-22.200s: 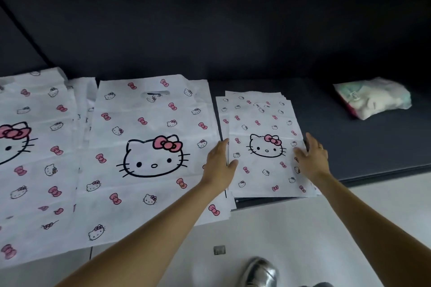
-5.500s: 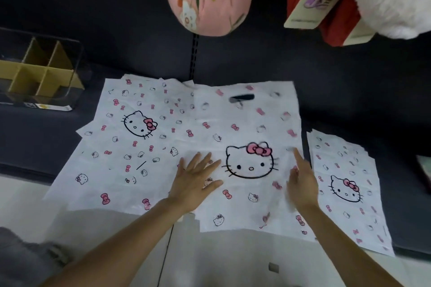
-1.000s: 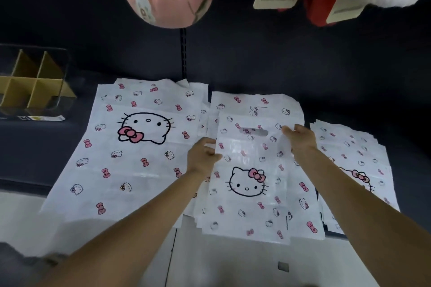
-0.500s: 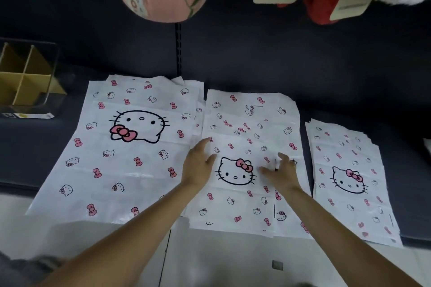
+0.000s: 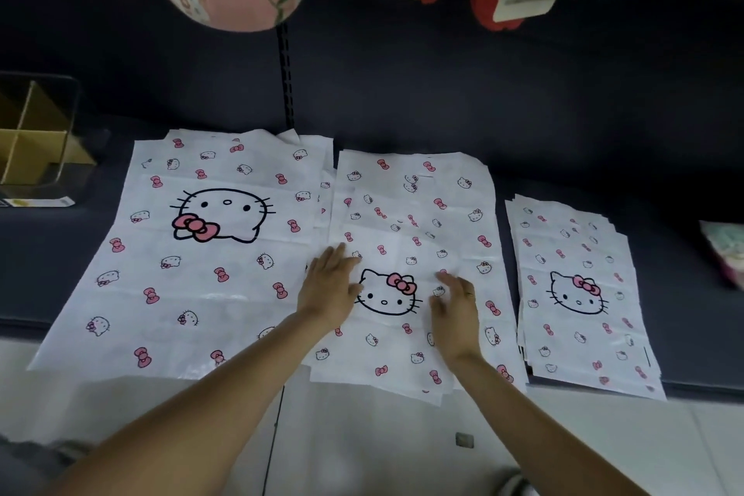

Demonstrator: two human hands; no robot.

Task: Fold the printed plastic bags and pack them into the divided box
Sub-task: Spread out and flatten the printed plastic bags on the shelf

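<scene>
Both hands lie on the middle stack of printed bags (image 5: 414, 213), one on each side of its large cat-face print. The left hand (image 5: 328, 288) rests flat with fingers straight on the stack's left edge. The right hand (image 5: 455, 310) has relaxed, slightly bent fingers touching the plastic and grips nothing. Left of the left hand lies a larger bag (image 5: 193, 254), its print upside down; further left stands the divided box (image 5: 36, 133). Right of the right hand sits a smaller stack (image 5: 579, 294), all on the dark shelf (image 5: 684, 306).
</scene>
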